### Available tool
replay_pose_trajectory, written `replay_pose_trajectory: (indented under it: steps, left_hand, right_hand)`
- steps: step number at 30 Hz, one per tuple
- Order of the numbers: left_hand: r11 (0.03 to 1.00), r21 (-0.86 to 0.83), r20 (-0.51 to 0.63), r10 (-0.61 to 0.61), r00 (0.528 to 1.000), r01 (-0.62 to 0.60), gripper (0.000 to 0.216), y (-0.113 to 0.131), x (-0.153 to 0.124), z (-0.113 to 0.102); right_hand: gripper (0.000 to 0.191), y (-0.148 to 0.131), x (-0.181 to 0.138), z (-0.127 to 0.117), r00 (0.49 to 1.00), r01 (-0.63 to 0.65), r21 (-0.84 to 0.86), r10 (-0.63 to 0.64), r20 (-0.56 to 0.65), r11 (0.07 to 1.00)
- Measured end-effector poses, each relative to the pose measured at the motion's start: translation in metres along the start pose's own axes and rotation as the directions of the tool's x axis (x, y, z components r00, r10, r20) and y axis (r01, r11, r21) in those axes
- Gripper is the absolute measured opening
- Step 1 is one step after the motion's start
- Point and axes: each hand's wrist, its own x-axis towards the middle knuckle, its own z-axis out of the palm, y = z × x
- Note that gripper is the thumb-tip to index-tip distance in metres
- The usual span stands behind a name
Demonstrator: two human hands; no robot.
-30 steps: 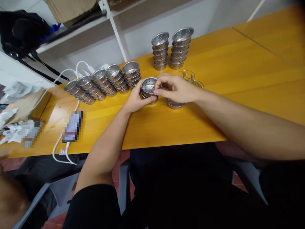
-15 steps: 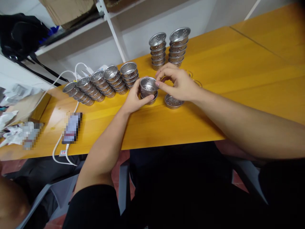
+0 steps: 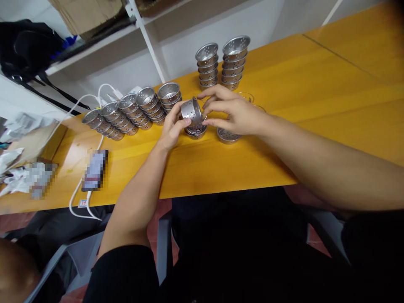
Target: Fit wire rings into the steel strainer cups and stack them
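Note:
My left hand grips a perforated metal cup between thumb and fingers. The cup is tipped on its side, its mouth facing right. My right hand is at that mouth with its fingers curved and apart; whether the fingertips touch the rim I cannot tell. Just below the held cup, another perforated cup rests on the table, partly covered. A shallow perforated metal dish lies under my right hand, which hides part of it. Thin wire-like rings show behind my right wrist.
Several leaning stacks of perforated cups line the table at the left back. Two upright stacks stand behind my right hand. A phone with a white cable lies at left, near plastic bags.
The held cup has been lifted off the cup below and turned onto its side, mouth to the right. My right hand's fingers have spread from a pinch at its rim.

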Motion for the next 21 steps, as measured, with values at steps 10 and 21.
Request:
replay_pose_trajectory:
  steps: [10,21]
  left_hand:
    - [1.000,-0.012,0.039,-0.003,0.999,0.004,0.110,0.004,-0.002,-0.004]
    - [0.998,0.047,0.000,0.031,1.000,-0.031,0.102,-0.007,-0.006,-0.012]
  right_hand:
    - [0.037,0.003,0.000,0.004,0.999,-0.031,0.072,0.033,-0.027,0.997]
    - [0.038,0.036,-0.005,-0.024,0.985,-0.070,-0.107,0.052,-0.163,0.992]
